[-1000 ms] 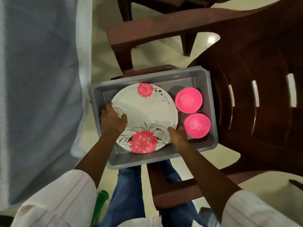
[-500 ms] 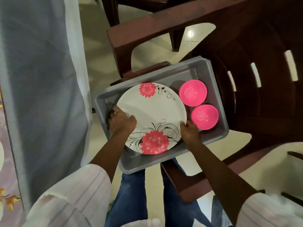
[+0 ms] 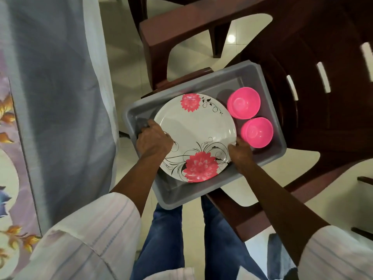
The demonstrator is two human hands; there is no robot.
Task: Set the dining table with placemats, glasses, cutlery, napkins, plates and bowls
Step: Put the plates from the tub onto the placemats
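Head view: the plate (image 3: pixel 196 136), white with pink flowers, sits tilted inside the grey tub (image 3: pixel 268 158), filling the tub's left half, its near rim close to the tub's near wall. Whether it is one plate or the top of a stack cannot be told. Two pink bowls (image 3: pixel 250 118) stand side by side along the tub's right wall, just beside the plate's right edge. The tub rests on the seat of a dark brown chair (image 3: pixel 323 57).

The left hand (image 3: pixel 154 141) curls over the plate's left rim, fingers bent and closed on the edge. The right hand (image 3: pixel 240 153) pinches the near-right rim, thumb on top, its knuckles close to the nearer bowl.

The step looks like lifting the plate out. It would go best raised level and straight up until it clears the tub's walls, with the right side kept from knocking the bowls, then carried left to the cloth-covered tabletop (image 3: pixel 12 178) at the picture's left edge.
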